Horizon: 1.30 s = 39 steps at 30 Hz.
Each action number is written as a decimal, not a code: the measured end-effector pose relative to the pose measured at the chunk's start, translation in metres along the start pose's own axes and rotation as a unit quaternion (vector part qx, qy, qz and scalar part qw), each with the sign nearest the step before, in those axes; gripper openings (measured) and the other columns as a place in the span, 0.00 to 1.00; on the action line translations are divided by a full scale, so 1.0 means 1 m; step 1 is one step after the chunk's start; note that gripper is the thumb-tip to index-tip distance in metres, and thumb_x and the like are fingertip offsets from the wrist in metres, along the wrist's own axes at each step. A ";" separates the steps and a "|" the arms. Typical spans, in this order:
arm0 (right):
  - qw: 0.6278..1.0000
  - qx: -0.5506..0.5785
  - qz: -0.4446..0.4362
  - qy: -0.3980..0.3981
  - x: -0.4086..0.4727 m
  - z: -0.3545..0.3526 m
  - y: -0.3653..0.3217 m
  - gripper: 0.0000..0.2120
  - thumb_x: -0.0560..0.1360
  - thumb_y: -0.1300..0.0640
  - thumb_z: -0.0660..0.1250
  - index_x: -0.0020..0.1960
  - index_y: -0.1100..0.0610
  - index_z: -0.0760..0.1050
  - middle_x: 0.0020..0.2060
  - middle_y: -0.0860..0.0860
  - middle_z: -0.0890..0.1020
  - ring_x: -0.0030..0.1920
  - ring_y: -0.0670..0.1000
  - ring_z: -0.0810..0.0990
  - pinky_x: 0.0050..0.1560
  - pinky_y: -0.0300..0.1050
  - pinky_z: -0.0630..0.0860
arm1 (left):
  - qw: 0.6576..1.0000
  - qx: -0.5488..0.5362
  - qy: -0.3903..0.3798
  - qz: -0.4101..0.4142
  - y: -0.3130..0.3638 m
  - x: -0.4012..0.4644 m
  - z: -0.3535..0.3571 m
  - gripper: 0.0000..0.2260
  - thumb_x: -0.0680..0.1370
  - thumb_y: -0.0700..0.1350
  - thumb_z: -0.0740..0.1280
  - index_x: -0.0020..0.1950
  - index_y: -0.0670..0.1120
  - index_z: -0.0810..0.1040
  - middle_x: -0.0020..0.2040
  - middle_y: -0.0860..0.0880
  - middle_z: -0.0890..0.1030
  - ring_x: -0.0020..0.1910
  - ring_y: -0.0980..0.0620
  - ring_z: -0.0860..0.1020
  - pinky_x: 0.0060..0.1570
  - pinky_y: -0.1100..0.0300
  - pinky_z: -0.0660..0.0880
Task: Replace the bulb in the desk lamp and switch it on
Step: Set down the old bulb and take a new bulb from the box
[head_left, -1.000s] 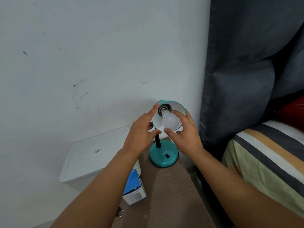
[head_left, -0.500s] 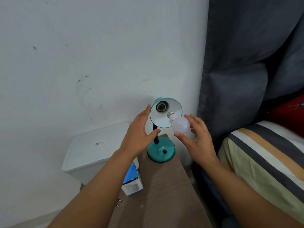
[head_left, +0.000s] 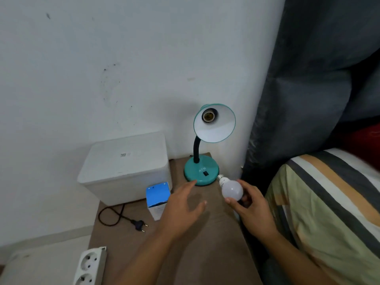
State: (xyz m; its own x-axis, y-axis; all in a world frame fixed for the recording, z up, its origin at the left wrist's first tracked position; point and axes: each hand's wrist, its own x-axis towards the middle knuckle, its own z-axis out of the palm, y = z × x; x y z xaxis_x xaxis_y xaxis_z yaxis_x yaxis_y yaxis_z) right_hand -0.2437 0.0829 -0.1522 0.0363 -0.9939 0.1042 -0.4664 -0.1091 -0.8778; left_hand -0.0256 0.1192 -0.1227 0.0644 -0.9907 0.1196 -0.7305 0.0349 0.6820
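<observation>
On the wooden table (head_left: 205,254), one teal lamp (head_left: 201,171), right hand (head_left: 254,210) pinching one bulb (head_left: 232,190), left hand (head_left: 181,210) spread.

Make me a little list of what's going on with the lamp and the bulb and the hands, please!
lamp: teal desk lamp standing on the wooden table, shade tipped toward the camera
socket: socket empty
bulb: white bulb out of the lamp, screw end pointing toward the lamp base
right hand: right hand holds the bulb
left hand: left hand open, empty, over the table
box: blue and white box standing by the left hand
plug: black plug lying loose on the table
</observation>
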 end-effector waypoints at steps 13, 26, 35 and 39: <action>0.989 0.008 0.006 -0.145 0.037 0.064 0.032 0.30 0.67 0.44 0.76 0.66 0.45 0.72 0.62 0.42 0.77 0.58 0.41 0.77 0.60 0.47 0.78 | 0.991 0.095 -0.088 -0.030 -0.058 -0.017 0.068 0.38 0.77 0.60 0.65 0.81 0.48 0.53 0.81 0.51 0.54 0.80 0.55 0.48 0.74 0.65 0.44; 0.982 -0.059 -0.036 -0.174 0.060 0.098 0.033 0.35 0.67 0.36 0.72 0.70 0.47 0.69 0.65 0.44 0.75 0.63 0.44 0.74 0.64 0.52 0.74 | 0.984 0.169 -0.051 -0.009 -0.074 -0.023 0.086 0.38 0.76 0.66 0.57 0.81 0.47 0.56 0.80 0.48 0.59 0.80 0.52 0.50 0.78 0.57 0.49; 0.983 -0.064 -0.038 -0.170 0.057 0.098 0.028 0.36 0.68 0.36 0.71 0.72 0.44 0.66 0.65 0.45 0.75 0.62 0.45 0.74 0.62 0.53 0.75 | 0.984 0.166 -0.056 -0.012 -0.076 -0.023 0.087 0.38 0.76 0.66 0.57 0.80 0.46 0.59 0.80 0.48 0.60 0.80 0.51 0.51 0.78 0.51 0.56; 0.983 -0.058 -0.033 -0.172 0.057 0.097 0.030 0.36 0.67 0.34 0.71 0.71 0.44 0.67 0.64 0.44 0.76 0.62 0.44 0.74 0.62 0.53 0.75 | 0.985 0.166 -0.050 -0.010 -0.077 -0.023 0.087 0.38 0.76 0.66 0.57 0.80 0.46 0.58 0.80 0.48 0.59 0.80 0.51 0.50 0.78 0.52 0.54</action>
State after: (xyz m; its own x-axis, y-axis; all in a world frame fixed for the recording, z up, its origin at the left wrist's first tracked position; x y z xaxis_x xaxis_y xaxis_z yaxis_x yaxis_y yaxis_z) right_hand -0.1698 0.0214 -0.2176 0.3572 -0.9337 -0.0223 -0.5498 -0.1910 -0.8131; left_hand -0.0298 0.1278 -0.2406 0.0255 -0.9993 0.0261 -0.9128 -0.0126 0.4081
